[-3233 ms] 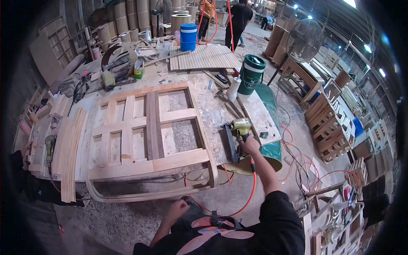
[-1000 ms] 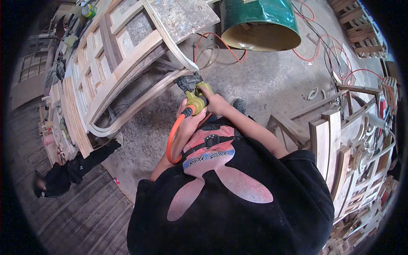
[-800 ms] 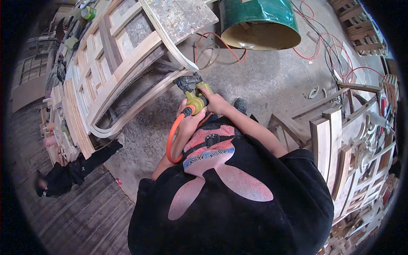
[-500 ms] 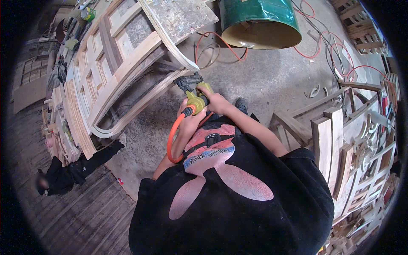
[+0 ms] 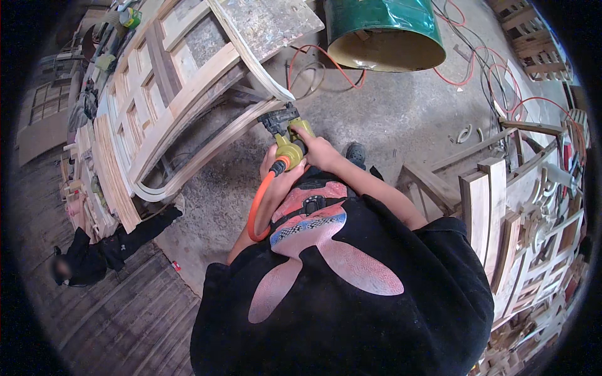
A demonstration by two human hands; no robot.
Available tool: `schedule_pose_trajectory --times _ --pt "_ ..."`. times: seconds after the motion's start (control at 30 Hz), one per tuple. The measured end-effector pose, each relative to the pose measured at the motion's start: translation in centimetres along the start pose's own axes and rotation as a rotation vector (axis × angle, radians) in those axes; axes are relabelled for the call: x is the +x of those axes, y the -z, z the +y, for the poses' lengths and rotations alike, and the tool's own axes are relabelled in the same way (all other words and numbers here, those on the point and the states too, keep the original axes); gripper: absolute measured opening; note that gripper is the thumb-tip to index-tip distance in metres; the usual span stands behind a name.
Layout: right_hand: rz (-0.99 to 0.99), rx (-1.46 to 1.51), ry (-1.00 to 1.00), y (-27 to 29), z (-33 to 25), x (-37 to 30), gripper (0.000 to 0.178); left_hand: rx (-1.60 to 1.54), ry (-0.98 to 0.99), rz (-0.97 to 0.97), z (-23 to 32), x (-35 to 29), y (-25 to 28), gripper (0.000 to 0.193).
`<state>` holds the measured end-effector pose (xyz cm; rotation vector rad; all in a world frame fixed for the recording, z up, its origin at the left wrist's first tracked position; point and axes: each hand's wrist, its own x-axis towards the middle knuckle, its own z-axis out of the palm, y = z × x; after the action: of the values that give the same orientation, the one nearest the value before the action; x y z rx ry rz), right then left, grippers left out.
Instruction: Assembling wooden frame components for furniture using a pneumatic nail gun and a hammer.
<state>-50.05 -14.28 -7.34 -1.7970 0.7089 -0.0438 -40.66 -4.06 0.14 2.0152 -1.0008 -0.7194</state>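
Note:
A yellow-green nail gun (image 5: 290, 150) with a black nose and magazine is held between my two hands in front of my waist. My right hand (image 5: 320, 152) wraps the handle side, its fingers closed on the tool. From below and left, my left hand (image 5: 283, 180) closes round the tool body, its fingers partly hidden behind it. An orange air hose (image 5: 258, 203) leaves the rear of the gun and curves down past my left forearm. The gun's black nose lies close to the near corner of a curved wooden frame (image 5: 241, 122); whether they touch I cannot tell.
The curved frame rests at a workbench (image 5: 285, 28) beside wooden panels. A green drum (image 5: 385, 31) stands ahead, with red hoses (image 5: 467, 78) on the floor. Stacked wooden parts (image 5: 495, 213) stand at my right. Another person (image 5: 94, 254) in black is at far left.
Both hands keep hold of the nail gun in nearly the same place. The view has shifted very slightly; the person at far left has moved a little.

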Motion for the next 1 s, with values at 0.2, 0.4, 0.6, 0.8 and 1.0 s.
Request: schedule_pose_trajectory --times 0.2,0.4,0.6,0.8,1.0 --pt "0.012 0.010 0.018 0.2 -0.2 -0.1 0.079 0.034 0.041 -0.024 0.2 0.2 0.2 0.048" --pt "0.005 0.034 0.000 0.0 0.4 -0.2 0.076 -0.014 0.014 -0.025 0.5 0.1 0.2 0.043" --pt "0.034 0.019 0.023 0.3 -0.7 -0.6 0.078 0.003 0.023 -0.058 0.8 -0.3 0.7 0.051" --pt "0.037 -0.006 0.020 0.7 -1.5 -0.9 0.083 -0.026 0.023 -0.016 0.7 -0.6 0.7 0.050" --pt "-0.009 -0.071 0.011 1.2 -1.7 -0.5 0.086 -0.043 -0.001 -0.023 1.4 -0.6 0.9 0.048"
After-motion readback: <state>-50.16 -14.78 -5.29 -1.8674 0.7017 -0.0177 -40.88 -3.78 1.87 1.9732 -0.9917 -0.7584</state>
